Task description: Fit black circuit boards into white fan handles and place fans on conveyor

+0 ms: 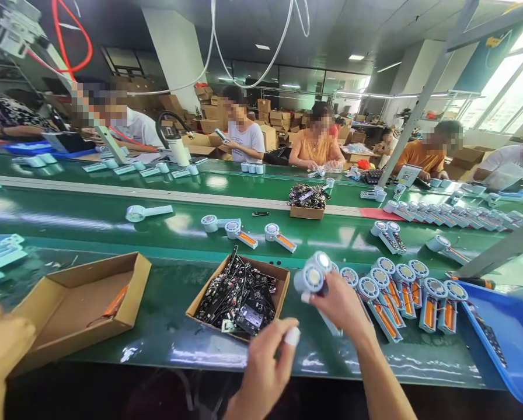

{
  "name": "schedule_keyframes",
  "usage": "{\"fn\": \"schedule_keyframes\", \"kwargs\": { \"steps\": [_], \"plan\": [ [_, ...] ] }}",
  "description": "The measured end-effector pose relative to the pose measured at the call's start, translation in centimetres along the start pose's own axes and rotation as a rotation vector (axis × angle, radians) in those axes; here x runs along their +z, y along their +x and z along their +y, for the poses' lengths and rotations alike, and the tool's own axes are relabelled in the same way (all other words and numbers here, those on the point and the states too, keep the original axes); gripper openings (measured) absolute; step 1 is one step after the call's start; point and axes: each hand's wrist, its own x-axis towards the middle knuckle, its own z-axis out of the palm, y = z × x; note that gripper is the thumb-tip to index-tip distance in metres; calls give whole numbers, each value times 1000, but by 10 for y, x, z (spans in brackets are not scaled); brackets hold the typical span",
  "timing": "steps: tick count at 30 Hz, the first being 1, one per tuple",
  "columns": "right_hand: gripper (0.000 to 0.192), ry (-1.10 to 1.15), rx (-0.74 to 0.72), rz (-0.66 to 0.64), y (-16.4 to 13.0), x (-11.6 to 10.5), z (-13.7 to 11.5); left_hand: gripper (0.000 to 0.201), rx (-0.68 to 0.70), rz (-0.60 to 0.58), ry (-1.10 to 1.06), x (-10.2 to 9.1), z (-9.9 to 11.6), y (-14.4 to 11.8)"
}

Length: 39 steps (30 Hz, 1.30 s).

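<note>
1. Two hands are showing at the near edge of the green desk. The right hand is holding a small handheld fan up off the desk, its fingers wrapping around the handle and its round white head pointing toward the camera.
2. The left hand is hovering just near of a cardboard box of circuit boards; its fingers are curling loosely with a white fingertip cover on one, and I cannot tell whether they are pinching anything.
3. The held fan is sitting between that box on its left and a row of open fan bodies on its right, orange parts showing in their handles.
4. A blue tray is lying at the near right, beyond the row.
5. An open, nearly bare cardboard box is resting at the near left with one orange piece inside.
6. Further off, single fans are lying on the conveyor belt, well apart from each other.
7. A smaller box of dark parts is standing at the far edge of the belt.
8. Several other people are sitting along the far side, faces blurred, handling similar parts.
</note>
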Motion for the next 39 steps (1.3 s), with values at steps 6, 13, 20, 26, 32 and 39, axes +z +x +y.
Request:
{"fn": "schedule_keyframes", "kwargs": {
  "steps": [6,13,20,26,32,39],
  "plan": [
    [25,-241,183,15,-56,56,17,35,-192,-199,783,-56,-47,86],
    [34,-206,59,147,-78,72,47,23,-281,-213,798,-50,-74,98],
    [29,-8,14,196,-107,57,61,27,-165,28,229,-52,-46,84],
    [30,88,-134,219,-109,36,39,26,-465,226,-465,-24,1,49],
    [24,-124,-308,87,-81,50,28,27,-659,-90,-659,28,21,1],
    [24,375,-309,187,-77,61,42,46,-687,-175,-493,37,-6,-29]
  ]
}}
